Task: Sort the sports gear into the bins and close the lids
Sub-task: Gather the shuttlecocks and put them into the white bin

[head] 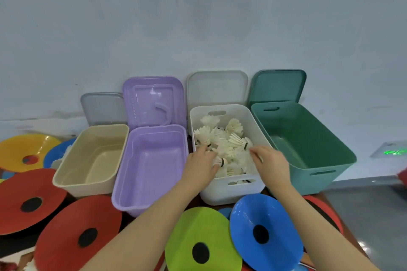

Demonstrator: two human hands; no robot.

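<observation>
Looking down from head height at four open bins lined up against a pale wall, each with a lid leaning upright behind it. Reaching with both hands into the white bin (229,191), second from the right, piled with white shuttlecocks (222,141). Resting the left hand (201,164) palm down over the near left part of the pile, fingers loosely bent onto the feathers; impossible to tell whether anything is being gripped beneath it. Holding the right hand (272,164) over the near right part, fingers curled down among the shuttlecocks, apparently pinching at one, though the grip itself is hidden. Judging the step in hand as settling shuttlecocks into this bin. Sitting empty beside it: beige bin (88,156) at far left, purple bin (149,167) next, green bin (308,145) at far right. Leaning behind them in the same order: grey lid (102,108), purple lid (153,100), white lid (217,88), green lid (278,84). Lying in front and to the left, still unsorted, flat cone discs with dark centre holes: yellow disc (24,152), red discs (28,200) numbering at least three, green disc (201,242), blue disc (264,231), plus another blue one partly hidden behind the beige bin. Counting shuttlecocks exactly not possible; well over a dozen. Calling next for withdrawing both hands, then gathering discs into an empty bin; closing lids not yet begun.
</observation>
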